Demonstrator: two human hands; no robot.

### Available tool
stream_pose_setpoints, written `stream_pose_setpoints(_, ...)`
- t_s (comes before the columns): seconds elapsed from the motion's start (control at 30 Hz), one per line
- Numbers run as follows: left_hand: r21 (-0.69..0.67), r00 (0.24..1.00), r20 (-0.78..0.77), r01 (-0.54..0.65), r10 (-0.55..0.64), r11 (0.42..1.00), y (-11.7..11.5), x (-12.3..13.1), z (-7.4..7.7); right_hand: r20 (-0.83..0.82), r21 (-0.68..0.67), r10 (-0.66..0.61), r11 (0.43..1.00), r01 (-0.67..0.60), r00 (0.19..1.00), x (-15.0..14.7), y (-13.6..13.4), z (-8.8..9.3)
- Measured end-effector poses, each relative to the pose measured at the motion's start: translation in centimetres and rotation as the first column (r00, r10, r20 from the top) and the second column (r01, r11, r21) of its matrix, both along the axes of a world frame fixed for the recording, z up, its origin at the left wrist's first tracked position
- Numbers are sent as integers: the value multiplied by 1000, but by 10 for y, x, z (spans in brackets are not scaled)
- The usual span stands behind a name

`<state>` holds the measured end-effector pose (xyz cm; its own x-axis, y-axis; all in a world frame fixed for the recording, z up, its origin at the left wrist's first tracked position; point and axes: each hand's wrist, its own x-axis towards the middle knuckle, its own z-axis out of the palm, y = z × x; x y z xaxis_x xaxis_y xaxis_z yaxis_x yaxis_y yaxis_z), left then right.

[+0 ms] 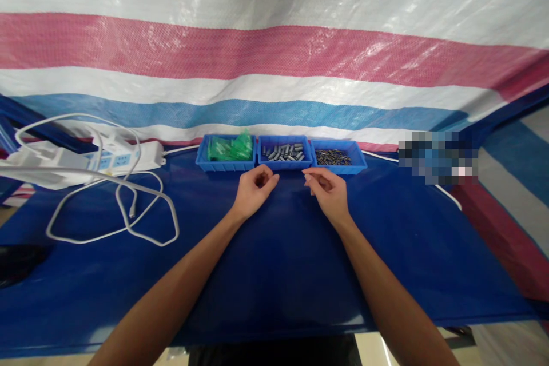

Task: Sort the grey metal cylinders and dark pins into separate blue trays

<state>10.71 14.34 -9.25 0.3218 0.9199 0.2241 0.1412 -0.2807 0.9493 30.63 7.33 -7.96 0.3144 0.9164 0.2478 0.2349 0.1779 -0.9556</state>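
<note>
My left hand point(253, 190) hovers just in front of the middle blue bin point(283, 164), its fingers curled and the thumb close to the index finger. Across a small gap, my right hand point(329, 190) is at the front of the right blue bin point(343, 169), also curled, thumb and index tips near each other. Anything held in either hand is hidden or too small to make out. Short grey metal cylinders point(285, 152) fill the middle bin. Thin dark metal pins or screws point(332, 157) lie in the right one. Green plastic bags point(234, 147) sit in the left blue bin point(225, 166).
A white power strip point(148, 157) with a looped white cable point(103, 238) lies on the blue table point(291, 274) at left. A black object point(19, 263) is at the left edge. A blurred patch point(437, 157) covers something at right. A striped sheet point(274, 51) hangs behind.
</note>
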Motion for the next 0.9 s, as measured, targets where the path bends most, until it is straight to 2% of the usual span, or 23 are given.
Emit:
stream_pose_setpoints(0.1, 85, 991, -76, -104, 110, 991, 0, 0, -1, 144, 8, 3, 1000, -5, 990, 0, -1, 0)
stream_pose_setpoints(0.2, 112, 983, -100, -142, 153, 984, 2, 0, -3, 283, 14, 12, 1000, -17, 959, 1, -1, -6)
stream_pose_setpoints(0.33, 110, 984, -129, -111, 125, 988, 4, 0, -5, 408, -27, 30, 999, -21, 913, 1, 2, -17)
stream_pose_setpoints(0.47, 124, 982, -187, -5, 28, 992, 2, 0, -5, 524, -57, 87, 996, -67, 847, -2, 3, -21)
stream_pose_setpoints(0.6, 151, 971, -238, 58, -21, 987, -1, 0, -5, 559, -71, 123, 992, -101, 820, -5, 2, -21)
stream_pose_setpoints(0.9, 179, 972, -233, 33, 10, 983, -2, -1, -3, 569, -40, 119, 992, -118, 814, -5, 2, -22)
